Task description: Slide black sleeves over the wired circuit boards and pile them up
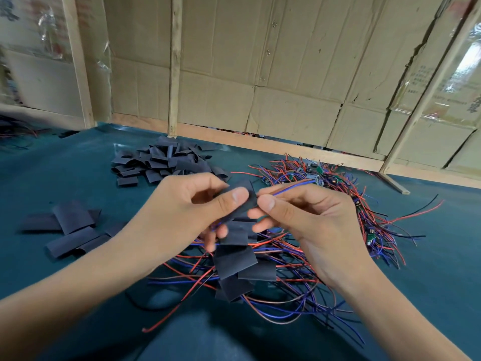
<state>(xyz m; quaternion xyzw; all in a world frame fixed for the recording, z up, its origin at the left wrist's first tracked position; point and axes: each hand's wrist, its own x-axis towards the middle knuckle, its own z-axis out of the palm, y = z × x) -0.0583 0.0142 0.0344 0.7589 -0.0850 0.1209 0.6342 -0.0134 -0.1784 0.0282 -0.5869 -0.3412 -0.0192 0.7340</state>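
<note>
My left hand (192,212) pinches a black sleeve (243,187) between thumb and fingers above the table. My right hand (302,217) pinches the red and blue wires (294,185) of a circuit board right at the sleeve's right end; the board itself is hidden. Below my hands lies a pile of sleeved boards (239,264) with red, blue and black wires trailing out. A tangle of bare wired circuit boards (338,183) lies to the right. A heap of empty black sleeves (161,160) sits at the back left.
Several loose flat sleeves (70,230) lie on the green table (65,178) at the left. A cardboard wall with wooden battens (174,66) closes the back edge. More wires (15,131) lie at the far left.
</note>
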